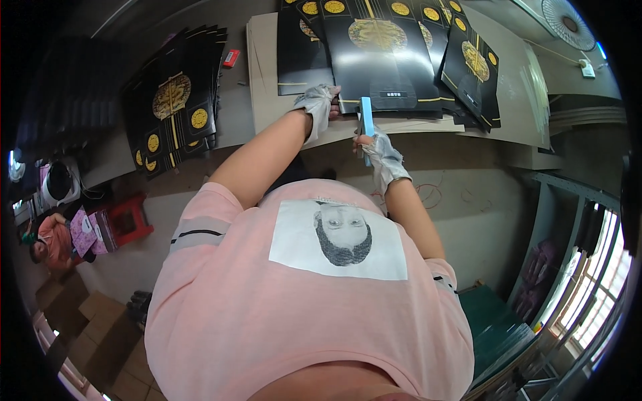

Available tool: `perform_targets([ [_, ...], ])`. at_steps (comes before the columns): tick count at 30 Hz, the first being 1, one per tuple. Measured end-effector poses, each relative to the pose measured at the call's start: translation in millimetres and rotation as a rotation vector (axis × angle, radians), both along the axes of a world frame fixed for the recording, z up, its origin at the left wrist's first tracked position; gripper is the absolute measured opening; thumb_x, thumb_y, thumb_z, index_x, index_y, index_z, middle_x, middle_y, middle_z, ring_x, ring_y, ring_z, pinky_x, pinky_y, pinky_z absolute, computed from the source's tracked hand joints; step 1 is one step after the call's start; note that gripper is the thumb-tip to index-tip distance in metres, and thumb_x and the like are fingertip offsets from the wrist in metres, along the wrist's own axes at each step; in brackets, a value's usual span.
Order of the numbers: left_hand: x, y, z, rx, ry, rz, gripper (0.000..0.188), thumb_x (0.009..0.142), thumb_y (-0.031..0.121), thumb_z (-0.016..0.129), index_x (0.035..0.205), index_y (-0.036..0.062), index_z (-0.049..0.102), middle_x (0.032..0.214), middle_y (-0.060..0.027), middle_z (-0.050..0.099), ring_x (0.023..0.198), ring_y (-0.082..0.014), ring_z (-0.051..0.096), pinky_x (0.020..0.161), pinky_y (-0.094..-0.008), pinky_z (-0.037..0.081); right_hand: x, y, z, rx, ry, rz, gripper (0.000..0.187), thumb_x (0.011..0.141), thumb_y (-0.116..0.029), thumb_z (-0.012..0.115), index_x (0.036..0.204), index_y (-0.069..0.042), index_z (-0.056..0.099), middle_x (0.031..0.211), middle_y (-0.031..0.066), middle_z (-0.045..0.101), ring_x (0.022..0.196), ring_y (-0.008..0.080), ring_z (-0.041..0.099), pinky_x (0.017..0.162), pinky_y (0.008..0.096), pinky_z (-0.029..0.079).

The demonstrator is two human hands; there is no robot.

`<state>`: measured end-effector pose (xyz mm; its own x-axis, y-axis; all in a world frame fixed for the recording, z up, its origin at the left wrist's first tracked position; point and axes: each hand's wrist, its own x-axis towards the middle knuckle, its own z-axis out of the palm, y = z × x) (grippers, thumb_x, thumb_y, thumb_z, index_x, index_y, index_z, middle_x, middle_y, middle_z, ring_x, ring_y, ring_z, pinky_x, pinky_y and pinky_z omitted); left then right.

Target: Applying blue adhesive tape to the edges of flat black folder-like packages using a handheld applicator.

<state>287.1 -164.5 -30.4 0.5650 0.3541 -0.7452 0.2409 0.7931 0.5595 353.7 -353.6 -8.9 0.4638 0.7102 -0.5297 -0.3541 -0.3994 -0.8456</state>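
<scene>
My left hand (321,105), in a whitish worn glove with bare fingertips, grips the near left corner of a black and gold printed sheet (384,70). My right hand (378,148), gloved the same way, is closed around a light blue stapler (366,119). The stapler points away from me, and its far end overlaps the sheet's near edge. Other black and gold sheets fan out under and beside this one, including a slanted one (471,67) on the right. Whether the stapler's jaws bite the sheet cannot be made out.
Left on the table lies a stack of black and gold sheets (167,100), with a small red box (231,59) beside it. Pale boards (518,87) lie beneath the work. A white fan (568,23) stands far right. Another person (55,240) sits far left near a red stool (130,220).
</scene>
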Motion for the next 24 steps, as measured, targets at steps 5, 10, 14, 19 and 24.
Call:
perform_targets([
  [5,16,-1,10,0.317,-0.077,-0.006,0.022,0.077,0.016,0.07,0.092,0.011,0.054,0.072,0.0003,0.053,0.059,-0.0109,0.05,0.052,-0.0237,0.044,-2,-26,-9,-0.008,0.124,-0.122,0.032,0.073,-0.011,0.061,0.101,0.004,0.052,0.075,0.0112,0.059,0.064,0.0207,0.06,0.061,0.03,0.05],
  [10,27,38,-33,0.887,0.213,-0.613,0.037,0.08,0.014,0.066,0.114,0.0122,0.052,0.08,-0.002,0.055,0.069,-0.0135,0.053,0.062,-0.0276,0.047,-13,-36,-19,0.051,0.176,-0.176,0.032,0.075,-0.009,0.06,0.103,0.004,0.052,0.073,0.011,0.059,0.064,0.0211,0.06,0.061,0.0314,0.051],
  [14,-18,31,-33,1.374,-0.05,-0.289,0.063,0.079,0.016,0.066,0.135,0.0075,0.037,0.104,-0.0148,0.06,0.085,-0.024,0.06,0.072,-0.0332,0.049,-16,-43,-27,0.058,0.213,-0.132,0.034,0.075,-0.01,0.058,0.105,0.004,0.052,0.072,0.0114,0.059,0.065,0.0218,0.06,0.06,0.0323,0.05],
  [19,-144,53,56,1.794,0.634,-0.682,0.079,0.077,0.036,0.064,0.14,0.0098,0.026,0.139,-0.0182,0.032,0.127,-0.0335,0.033,0.106,-0.0399,0.026,-25,-45,-22,0.035,0.237,-0.056,0.032,0.075,-0.007,0.058,0.104,0.003,0.05,0.073,0.011,0.056,0.063,0.0211,0.059,0.058,0.0312,0.051],
  [24,-265,97,76,1.559,1.088,-1.025,0.099,0.07,0.054,0.065,0.143,0.0074,0.017,0.145,-0.0259,0.015,0.134,-0.0403,0.019,0.111,-0.0394,0.017,-37,-28,-22,0.01,0.194,0.005,0.031,0.074,-0.008,0.058,0.102,0.002,0.05,0.072,0.0109,0.057,0.062,0.0215,0.059,0.058,0.031,0.051],
])
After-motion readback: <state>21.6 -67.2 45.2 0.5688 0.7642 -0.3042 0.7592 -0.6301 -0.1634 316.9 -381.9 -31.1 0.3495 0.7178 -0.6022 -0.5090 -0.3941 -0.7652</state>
